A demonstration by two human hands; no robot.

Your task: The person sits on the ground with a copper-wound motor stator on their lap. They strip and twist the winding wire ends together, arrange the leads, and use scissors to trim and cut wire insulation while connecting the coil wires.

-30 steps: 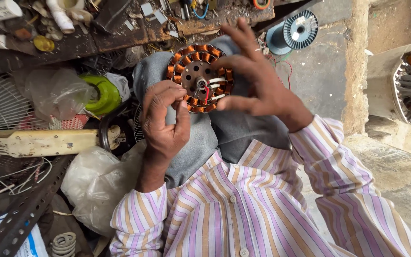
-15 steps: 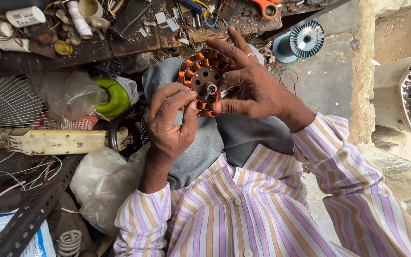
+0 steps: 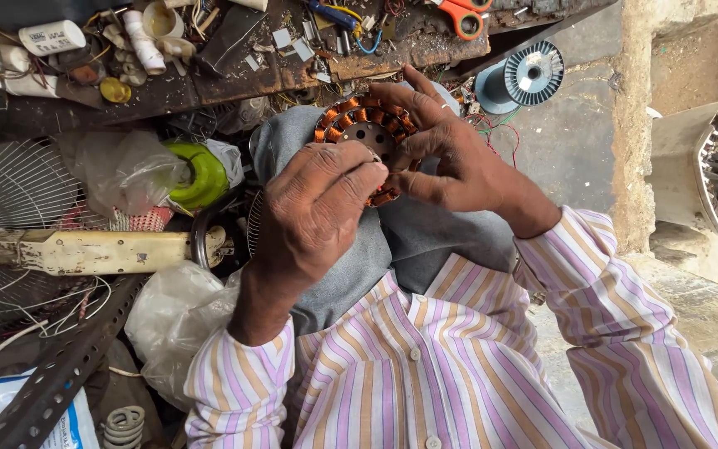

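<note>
A round motor stator (image 3: 367, 133) with copper-orange windings sits on the person's grey-trousered knee (image 3: 351, 249), held between both hands. The left hand (image 3: 317, 208) curls over its lower left edge, fingers (image 3: 351, 179) bent closed against the rim and hiding that part. The right hand (image 3: 450, 158) grips the right side, fingers spread across the top windings. Whether the thumbs touch behind it is hidden. A wire spool (image 3: 521, 79) stands near, on the floor.
</note>
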